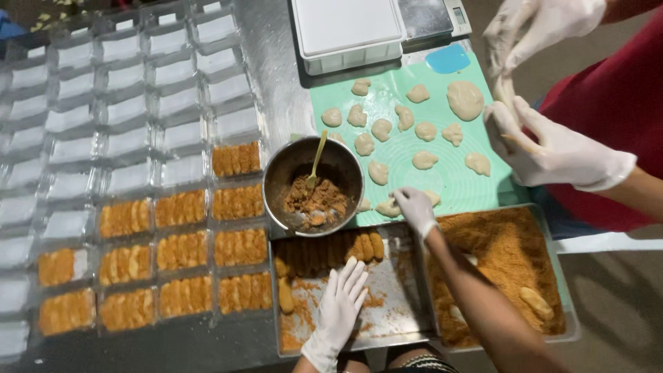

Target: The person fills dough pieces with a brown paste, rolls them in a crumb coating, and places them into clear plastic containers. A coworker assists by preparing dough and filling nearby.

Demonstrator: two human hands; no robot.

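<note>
- One pale dough piece lies at the near edge of the green mat, just right of the steel bowl; the right hand has its fingers closed together on it, though the grip itself is partly hidden by the glove.
- Soft dough pinched that way may stretch or tear as it lifts, and it sits so near the bowl's rim that a brush against it could smear it with the brown filling.
- Left of that reaching arm and below the bowl, the left hand rests flat, fingers spread apart and holding nothing, on the crumb-strewn steel tray; its fingertips lie just beside the row of breaded sticks, and a slide forward could knock them out of line.
- Right of the bowl, the forearm crosses above the deep tray of breadcrumbs; a dip of the elbow would drag crumbs over the edge.
- Beyond the mat, another person's gloved hands work dough close by, so two reaches onto the mat could collide.
- Left of the bowl, filled clear containers line the bench, and scattered crumbs could land among them.
</note>
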